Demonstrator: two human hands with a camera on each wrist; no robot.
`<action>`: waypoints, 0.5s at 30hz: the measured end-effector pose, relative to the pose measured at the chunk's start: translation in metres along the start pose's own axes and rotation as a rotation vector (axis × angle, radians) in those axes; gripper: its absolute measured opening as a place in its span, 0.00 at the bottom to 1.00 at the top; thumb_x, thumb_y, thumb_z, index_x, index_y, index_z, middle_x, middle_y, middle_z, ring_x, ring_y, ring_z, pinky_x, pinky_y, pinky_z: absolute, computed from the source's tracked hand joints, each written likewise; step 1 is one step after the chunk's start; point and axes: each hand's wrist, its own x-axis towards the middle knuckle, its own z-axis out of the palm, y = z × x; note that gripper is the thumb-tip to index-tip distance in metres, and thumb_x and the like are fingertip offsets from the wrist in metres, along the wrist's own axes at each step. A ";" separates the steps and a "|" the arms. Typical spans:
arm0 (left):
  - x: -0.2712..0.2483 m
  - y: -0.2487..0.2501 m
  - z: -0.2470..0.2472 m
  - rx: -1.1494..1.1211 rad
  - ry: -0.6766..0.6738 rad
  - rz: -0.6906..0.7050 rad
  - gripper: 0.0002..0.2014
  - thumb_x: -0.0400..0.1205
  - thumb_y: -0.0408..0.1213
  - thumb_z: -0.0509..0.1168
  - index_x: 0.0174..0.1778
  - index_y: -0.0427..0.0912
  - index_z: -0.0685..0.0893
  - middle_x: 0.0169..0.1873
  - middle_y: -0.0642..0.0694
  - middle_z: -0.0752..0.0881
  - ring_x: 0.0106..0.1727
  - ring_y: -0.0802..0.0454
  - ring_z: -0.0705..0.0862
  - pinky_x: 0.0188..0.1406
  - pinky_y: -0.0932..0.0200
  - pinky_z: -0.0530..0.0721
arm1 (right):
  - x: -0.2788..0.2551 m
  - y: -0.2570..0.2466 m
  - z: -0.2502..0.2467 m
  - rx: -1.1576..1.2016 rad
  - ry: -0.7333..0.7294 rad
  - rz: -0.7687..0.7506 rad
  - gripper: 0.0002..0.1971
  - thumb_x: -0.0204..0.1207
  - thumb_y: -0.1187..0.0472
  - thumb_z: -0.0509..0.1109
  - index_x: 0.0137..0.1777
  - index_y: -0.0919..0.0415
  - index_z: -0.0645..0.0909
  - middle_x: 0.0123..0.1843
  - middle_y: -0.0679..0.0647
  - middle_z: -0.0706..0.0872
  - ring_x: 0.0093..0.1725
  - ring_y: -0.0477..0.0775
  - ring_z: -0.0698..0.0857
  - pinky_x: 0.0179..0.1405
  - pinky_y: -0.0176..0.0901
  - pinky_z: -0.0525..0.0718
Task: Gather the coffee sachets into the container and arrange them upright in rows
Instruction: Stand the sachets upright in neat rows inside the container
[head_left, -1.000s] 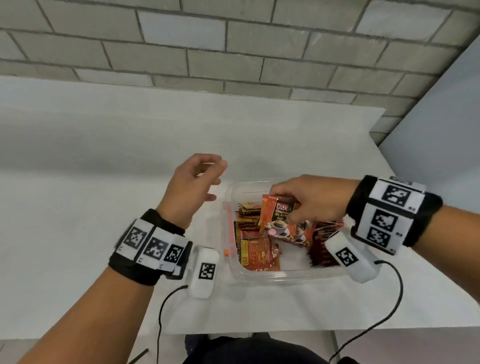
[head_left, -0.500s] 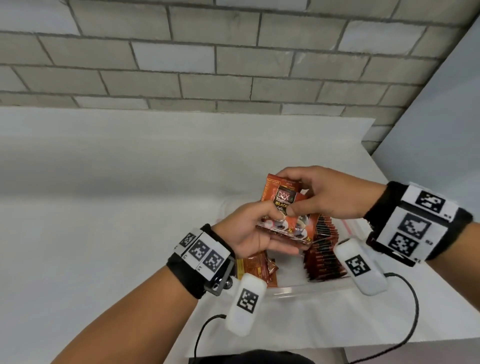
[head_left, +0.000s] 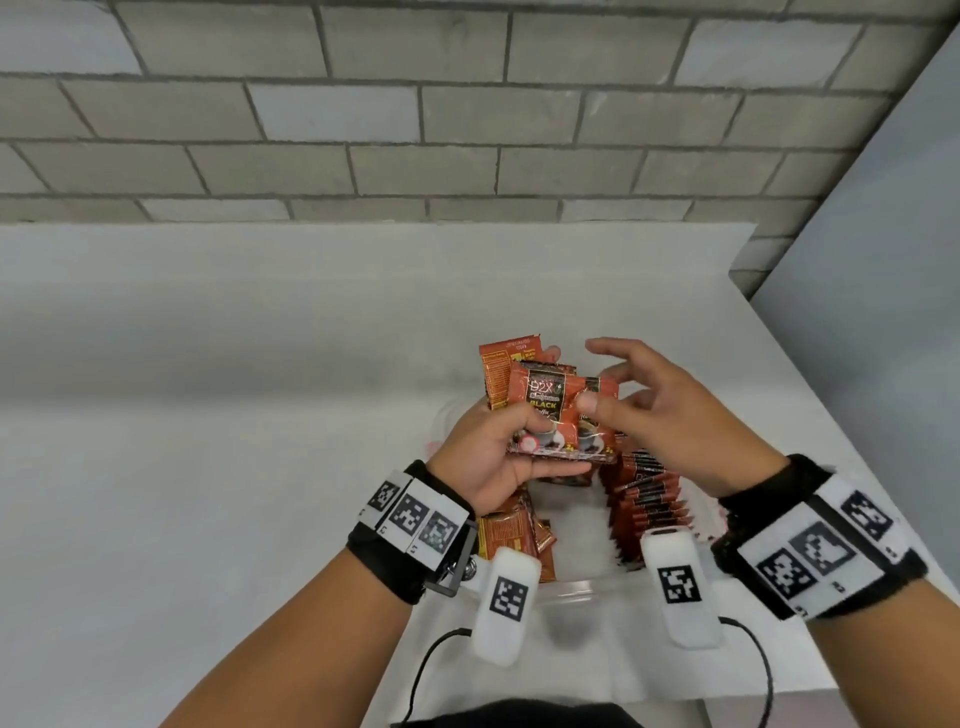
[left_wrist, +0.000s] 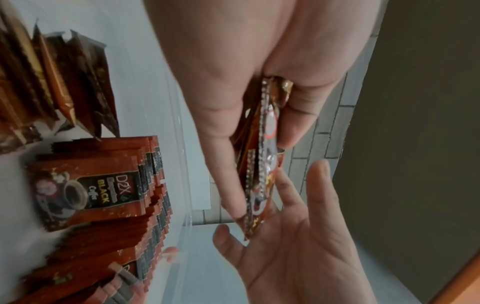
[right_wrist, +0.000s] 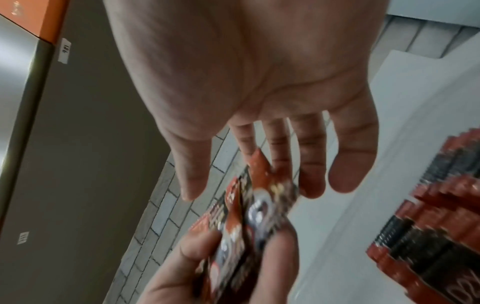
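Observation:
My left hand (head_left: 498, 457) grips a fanned stack of red-orange coffee sachets (head_left: 540, 410) above the clear plastic container (head_left: 582, 587). In the left wrist view the stack of sachets (left_wrist: 262, 156) is seen edge-on between thumb and fingers. My right hand (head_left: 649, 415) hovers just right of the stack with fingers spread and straight, its thumb tip close to the front sachet; it holds nothing. In the container a row of sachets (head_left: 647, 499) stands upright on the right, and other sachets (head_left: 511, 535) lie on the left. In the right wrist view the held sachets (right_wrist: 249, 216) sit below my spread right fingers (right_wrist: 278, 148).
The container sits on a white table (head_left: 208, 415) near its front right corner. A grey brick wall (head_left: 415, 104) runs behind, and a pale panel (head_left: 883, 260) stands at the right. Cables (head_left: 431, 670) hang from both wrist cameras over the table's front edge.
My left hand came in from the left and took the sachets. My right hand, which was pinching them, has let go and spread its fingers. The stack has risen above the container.

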 end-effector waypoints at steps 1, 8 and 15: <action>0.001 -0.001 0.001 0.004 -0.005 0.006 0.26 0.80 0.17 0.55 0.74 0.37 0.74 0.55 0.36 0.88 0.51 0.37 0.88 0.53 0.33 0.85 | -0.001 0.003 0.004 0.013 -0.002 0.000 0.35 0.59 0.36 0.71 0.70 0.37 0.71 0.52 0.42 0.81 0.48 0.49 0.87 0.51 0.46 0.85; 0.005 -0.003 0.002 0.052 -0.032 0.067 0.31 0.74 0.21 0.65 0.75 0.40 0.72 0.56 0.38 0.88 0.55 0.40 0.88 0.51 0.42 0.88 | 0.002 0.021 0.018 0.147 0.196 0.054 0.36 0.54 0.36 0.77 0.61 0.48 0.74 0.52 0.47 0.83 0.50 0.49 0.85 0.53 0.52 0.85; 0.009 -0.003 -0.001 -0.035 0.001 0.096 0.15 0.78 0.20 0.62 0.60 0.31 0.80 0.51 0.35 0.89 0.51 0.39 0.89 0.50 0.41 0.88 | 0.005 0.022 0.012 0.294 0.247 0.003 0.11 0.69 0.63 0.78 0.49 0.57 0.81 0.37 0.54 0.85 0.39 0.51 0.84 0.49 0.46 0.83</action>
